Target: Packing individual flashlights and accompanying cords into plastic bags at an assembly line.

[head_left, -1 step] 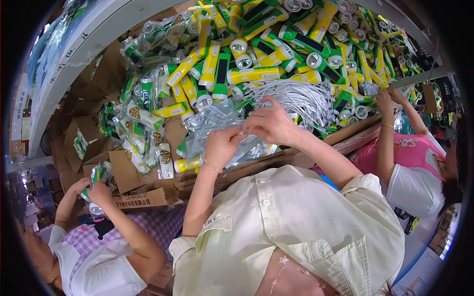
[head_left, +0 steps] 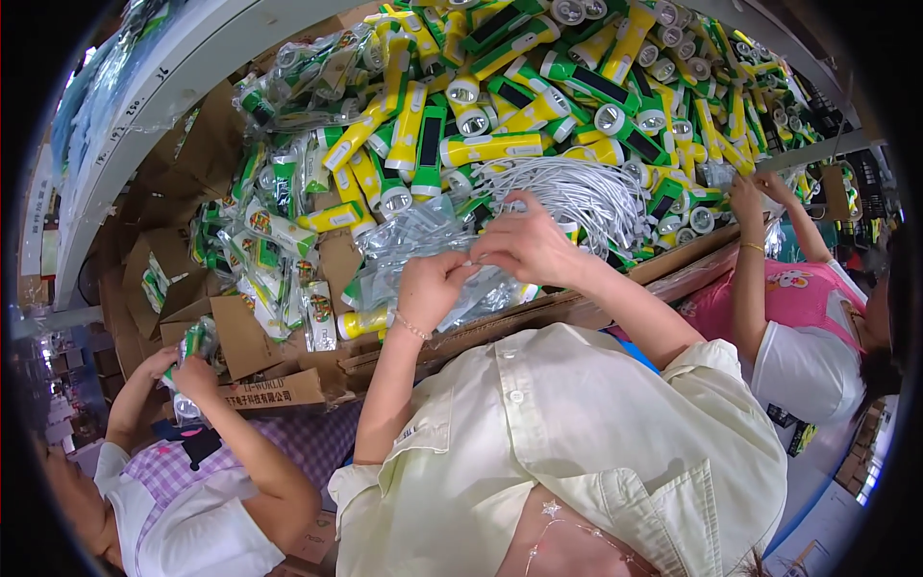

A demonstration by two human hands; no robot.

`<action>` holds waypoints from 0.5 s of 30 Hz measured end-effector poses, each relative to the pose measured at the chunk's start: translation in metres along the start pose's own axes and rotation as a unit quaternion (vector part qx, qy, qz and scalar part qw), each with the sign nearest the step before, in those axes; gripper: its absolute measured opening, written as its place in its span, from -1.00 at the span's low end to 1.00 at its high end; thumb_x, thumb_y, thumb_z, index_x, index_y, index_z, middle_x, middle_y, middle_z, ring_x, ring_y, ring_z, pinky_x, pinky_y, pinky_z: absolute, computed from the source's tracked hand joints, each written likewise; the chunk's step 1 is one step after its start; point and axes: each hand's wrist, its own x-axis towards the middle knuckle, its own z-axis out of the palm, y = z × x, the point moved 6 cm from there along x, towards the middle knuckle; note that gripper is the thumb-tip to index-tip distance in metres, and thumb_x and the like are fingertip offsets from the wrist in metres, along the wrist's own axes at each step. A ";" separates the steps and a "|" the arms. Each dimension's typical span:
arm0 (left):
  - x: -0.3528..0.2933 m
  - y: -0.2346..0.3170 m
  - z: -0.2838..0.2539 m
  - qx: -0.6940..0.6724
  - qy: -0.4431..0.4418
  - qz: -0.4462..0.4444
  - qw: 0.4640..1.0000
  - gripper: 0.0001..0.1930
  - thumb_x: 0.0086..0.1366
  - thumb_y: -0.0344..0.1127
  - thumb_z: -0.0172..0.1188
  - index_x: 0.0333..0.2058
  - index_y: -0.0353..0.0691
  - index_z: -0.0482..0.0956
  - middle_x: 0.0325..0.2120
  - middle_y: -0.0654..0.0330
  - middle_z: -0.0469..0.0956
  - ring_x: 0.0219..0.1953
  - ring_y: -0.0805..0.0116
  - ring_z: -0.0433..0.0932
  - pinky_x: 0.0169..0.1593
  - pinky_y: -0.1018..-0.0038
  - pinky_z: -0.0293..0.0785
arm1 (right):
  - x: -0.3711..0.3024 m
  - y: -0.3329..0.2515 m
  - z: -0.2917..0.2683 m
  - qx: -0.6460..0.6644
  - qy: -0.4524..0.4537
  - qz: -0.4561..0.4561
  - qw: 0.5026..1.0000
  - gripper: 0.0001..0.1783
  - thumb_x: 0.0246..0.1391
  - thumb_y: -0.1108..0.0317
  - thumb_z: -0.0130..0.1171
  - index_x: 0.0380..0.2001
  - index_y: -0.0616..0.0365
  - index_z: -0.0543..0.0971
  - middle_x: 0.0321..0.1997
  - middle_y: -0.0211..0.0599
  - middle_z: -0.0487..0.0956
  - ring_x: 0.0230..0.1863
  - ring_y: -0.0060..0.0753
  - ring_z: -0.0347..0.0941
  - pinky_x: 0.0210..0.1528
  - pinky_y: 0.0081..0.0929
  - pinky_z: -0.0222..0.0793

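Note:
My left hand and my right hand meet at the fingertips above a heap of clear plastic bags. Both are closed in a pinch. Whatever lies between the fingertips is too small and too hidden to name. Just beyond my right hand is a bundle of thin white cables. A yellow flashlight pokes out beside my left wrist, partly under the bags.
Behind the bags rises a large pile of green, yellow and white flashlights. Bagged flashlights and open cardboard boxes lie to the left. A cardboard edge runs before me. Co-workers' hands work at left and right.
My hands stay nearly in place, fingertips together. The left co-worker's hands and the flashlight in them have shifted slightly; the right co-worker's hands have moved a little.

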 end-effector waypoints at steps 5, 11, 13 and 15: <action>-0.003 -0.010 0.007 -0.005 -0.022 -0.031 0.999 -0.83 0.05 -0.30 0.30 -0.43 -0.27 0.61 -0.70 0.17 0.51 -0.71 0.53 0.33 -0.56 0.55 0.27 | -0.004 -0.004 0.008 -0.054 0.005 -0.032 0.998 -0.83 -0.23 0.41 0.24 -0.47 -0.13 0.57 -0.61 -0.55 0.38 -0.44 -0.47 0.40 0.08 -0.16 0.14; -0.003 -0.016 0.011 -0.057 -0.036 -0.065 0.996 -0.83 0.05 -0.30 0.30 -0.45 -0.29 0.61 -0.70 0.19 0.53 -0.70 0.54 0.34 -0.56 0.56 0.27 | -0.007 -0.001 0.007 -0.067 -0.014 -0.073 0.995 -0.73 -0.38 0.44 0.18 -0.47 -0.15 0.58 -0.64 -0.53 0.32 -0.46 -0.48 0.39 0.10 -0.12 0.15; -0.006 -0.016 0.010 -0.054 -0.034 -0.059 0.996 -0.83 0.05 -0.29 0.30 -0.45 -0.29 0.62 -0.70 0.19 0.54 -0.70 0.54 0.35 -0.56 0.55 0.27 | -0.008 -0.004 0.008 -0.065 -0.022 -0.076 0.995 -0.74 -0.37 0.44 0.18 -0.47 -0.15 0.58 -0.64 -0.53 0.31 -0.46 -0.48 0.39 0.10 -0.12 0.15; -0.010 -0.016 0.008 0.013 -0.029 -0.051 0.998 -0.83 0.04 -0.28 0.30 -0.45 -0.27 0.63 -0.66 0.15 0.56 -0.69 0.46 0.43 -0.55 0.54 0.30 | -0.008 -0.003 0.009 -0.063 -0.028 -0.078 0.995 -0.74 -0.36 0.44 0.18 -0.47 -0.16 0.58 -0.64 -0.52 0.31 -0.46 -0.48 0.39 0.11 -0.12 0.15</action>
